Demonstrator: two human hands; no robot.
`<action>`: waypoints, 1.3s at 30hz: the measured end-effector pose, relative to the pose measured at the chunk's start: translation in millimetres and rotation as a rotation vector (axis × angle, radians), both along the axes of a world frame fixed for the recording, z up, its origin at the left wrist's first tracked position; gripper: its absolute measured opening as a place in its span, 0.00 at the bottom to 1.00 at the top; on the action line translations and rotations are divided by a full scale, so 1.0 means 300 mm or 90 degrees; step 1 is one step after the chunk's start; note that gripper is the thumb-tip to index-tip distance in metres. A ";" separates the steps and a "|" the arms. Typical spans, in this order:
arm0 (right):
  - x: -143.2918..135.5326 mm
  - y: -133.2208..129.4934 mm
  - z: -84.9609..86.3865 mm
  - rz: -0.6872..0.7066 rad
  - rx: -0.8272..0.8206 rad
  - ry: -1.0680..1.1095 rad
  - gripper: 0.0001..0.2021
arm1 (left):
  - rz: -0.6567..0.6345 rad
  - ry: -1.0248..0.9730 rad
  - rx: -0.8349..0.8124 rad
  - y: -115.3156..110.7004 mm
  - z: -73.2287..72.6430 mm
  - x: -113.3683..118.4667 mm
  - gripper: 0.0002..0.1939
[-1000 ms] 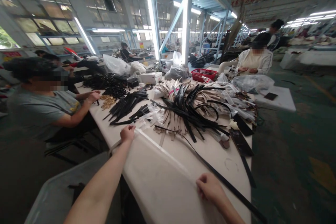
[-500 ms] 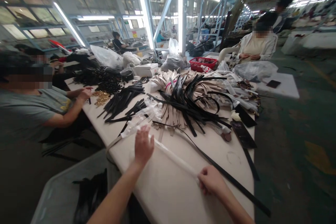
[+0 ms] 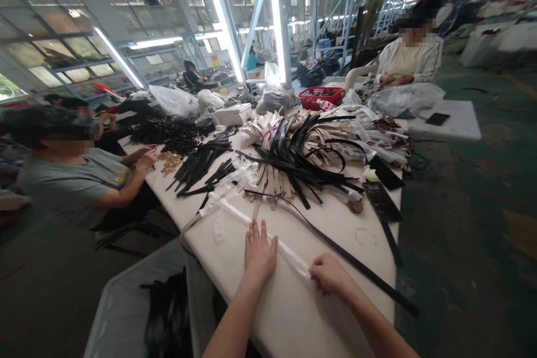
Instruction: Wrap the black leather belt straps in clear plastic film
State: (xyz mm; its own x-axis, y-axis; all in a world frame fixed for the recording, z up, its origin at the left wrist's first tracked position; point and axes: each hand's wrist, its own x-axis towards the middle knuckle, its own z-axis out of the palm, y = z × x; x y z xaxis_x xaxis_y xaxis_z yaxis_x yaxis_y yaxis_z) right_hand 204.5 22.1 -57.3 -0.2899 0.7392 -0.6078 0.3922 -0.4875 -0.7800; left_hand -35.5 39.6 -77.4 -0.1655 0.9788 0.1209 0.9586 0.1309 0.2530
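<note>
A long white translucent strip [image 3: 290, 255] runs slantwise across the table [image 3: 335, 313], looking like a plastic sleeve. My left hand [image 3: 259, 250] lies flat over the strip's middle, fingers stretched out. At the strip's near right end, my right hand [image 3: 329, 274] is closed, pinching it between thumb and fingers. The far end reaches toward crumpled clear plastic [image 3: 212, 204] at the table's left edge. Right of the strip lies a long black strap [image 3: 352, 260], apart from both hands.
Behind are a bundle of beige strips [image 3: 268, 176], black straps [image 3: 293, 151] and a red basket [image 3: 321, 98]. A phone [image 3: 381, 201] lies at the right edge. A grey bin [image 3: 121, 302] stands below left. One co-worker [image 3: 84, 173] sits left, another [image 3: 409, 59] far right.
My left hand has slid along the strip toward my right hand, uncovering its far part. My right hand keeps its pinch on the end. The camera view has shifted slightly.
</note>
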 end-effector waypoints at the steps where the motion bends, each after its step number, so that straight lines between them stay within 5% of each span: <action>1: -0.003 -0.007 -0.002 -0.003 0.001 0.008 0.08 | 0.003 0.010 -0.004 0.001 -0.002 0.003 0.40; 5: -0.012 -0.022 -0.008 -0.027 0.018 0.032 0.09 | -0.021 0.023 -0.016 0.002 0.013 0.010 0.47; 8: -0.006 -0.022 -0.013 -0.050 0.033 0.043 0.08 | -0.014 0.014 0.044 -0.014 0.068 0.031 0.46; 12: 0.004 -0.024 -0.026 -0.089 0.052 0.051 0.08 | 0.011 -0.110 0.165 -0.095 0.159 0.121 0.26; 14: 0.000 -0.027 -0.029 -0.105 0.065 0.067 0.09 | 0.045 -0.259 0.115 -0.153 0.182 0.189 0.21; 18: -0.037 -0.044 -0.019 -0.118 0.088 0.121 0.12 | 0.128 -0.689 -0.154 -0.235 0.159 0.314 0.28; 23: -0.090 -0.069 0.003 -0.129 0.119 0.165 0.16 | 0.235 -0.972 -0.110 -0.235 0.104 0.358 0.26; 28: -0.083 -0.074 0.002 -0.155 0.135 0.180 0.13 | 0.325 -1.041 -0.028 -0.221 0.083 0.329 0.23; 39: -0.102 -0.067 0.009 -0.126 0.187 0.129 0.15 | 0.258 -1.056 -0.070 -0.213 0.075 0.307 0.21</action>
